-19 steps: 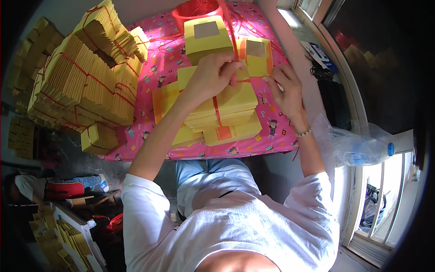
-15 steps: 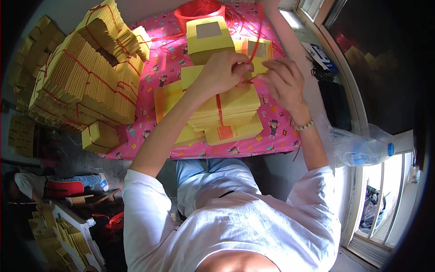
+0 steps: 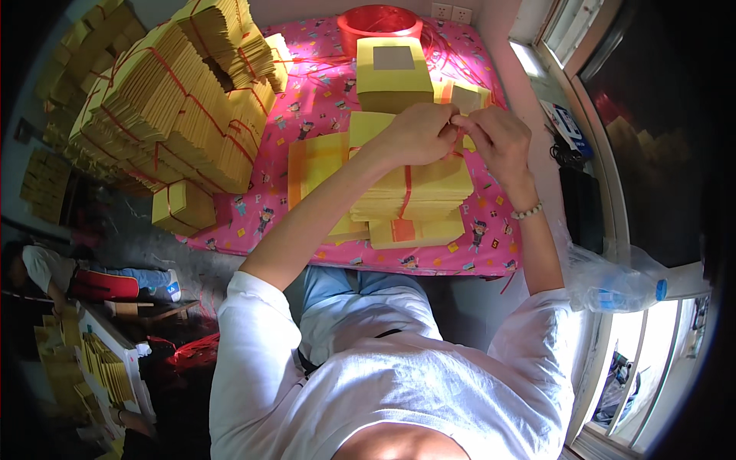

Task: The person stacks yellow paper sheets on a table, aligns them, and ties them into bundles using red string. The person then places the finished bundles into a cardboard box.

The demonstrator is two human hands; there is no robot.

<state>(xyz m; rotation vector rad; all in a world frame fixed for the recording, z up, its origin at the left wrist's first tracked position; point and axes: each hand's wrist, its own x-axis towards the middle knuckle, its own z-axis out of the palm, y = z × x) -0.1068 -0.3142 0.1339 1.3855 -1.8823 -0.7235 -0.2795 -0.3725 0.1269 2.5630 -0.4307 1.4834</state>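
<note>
Both my hands meet over the far right corner of a stack of flat yellow paper pieces [image 3: 433, 184] on the bed-like table. A red plastic string [image 3: 408, 182] runs around the stack. My left hand [image 3: 425, 136] is closed, thumb and fingers pinching the string. Against its fingertips, my right hand [image 3: 502, 138] pinches the string too; the crossing point is mostly hidden by fingers. Under the stack lie more yellow pieces with orange patches [image 3: 402, 230]. Just beyond stands a taller yellow block [image 3: 395, 80] with a grey rectangle on top.
Tied yellow bundles [image 3: 169, 107] pile high on the left. A red basin [image 3: 379, 21] and loose red strings [image 3: 452, 50] lie at the back of the pink patterned cloth [image 3: 284, 169]. A window and a plastic bottle [image 3: 625, 291] are on the right; another person [image 3: 50, 268] is at lower left.
My hands have come together, the right one moving in to the left. The string end that stood up above them no longer shows upright. The whole view has shifted slightly.
</note>
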